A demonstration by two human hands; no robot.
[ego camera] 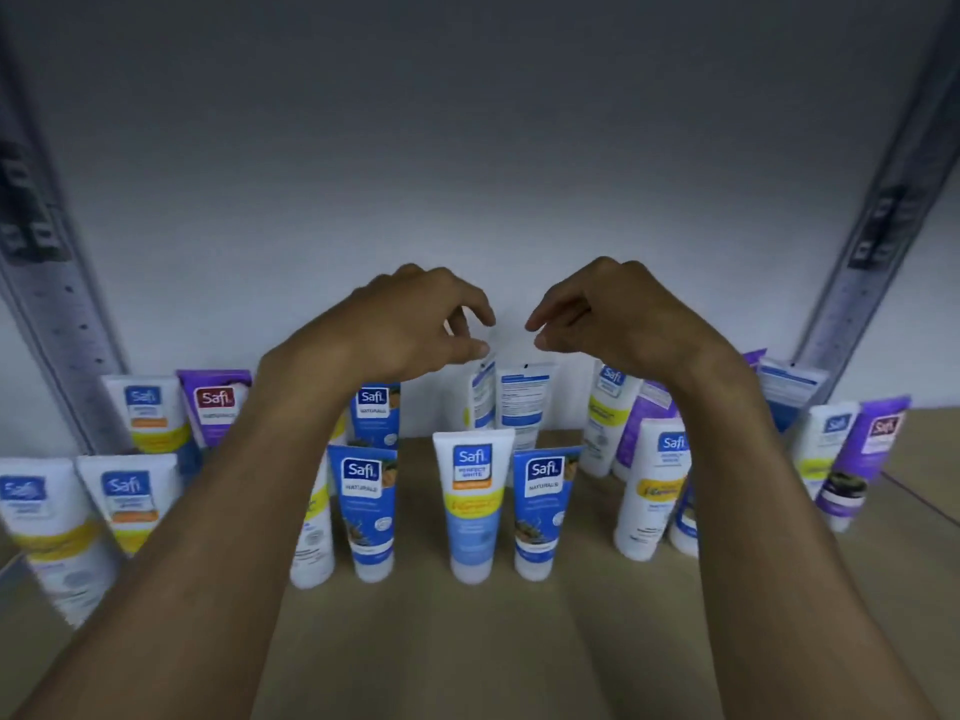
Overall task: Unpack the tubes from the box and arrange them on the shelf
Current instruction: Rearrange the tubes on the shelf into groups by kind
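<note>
1. Hands over stock: a person's left hand (415, 324) and right hand (608, 319) hang side by side, apart, above the back row of tubes on a wooden shelf (467, 641).
2. Each grip is slack, with the fingers loosely curled downward and nothing held.
3. The left thumb tip lies just above the crimped end of a back-turned tube (483, 397); contact cannot be told. A second back-turned tube (524, 402) stands just beside it, below the right hand.
4. In the front row, a white Perfect White tube (472, 501) stands cap-down between a left Naturals tube (366, 506) and a right Naturals tube (543, 506), both blue.
5. More white, blue and purple tubes stand cap-down on both sides, among them a purple tube (215, 407) at back left.
6. Two perforated metal posts, a left upright (47, 324) and a right upright (872, 283), flank the shelf before a pale wall (467, 148).
</note>
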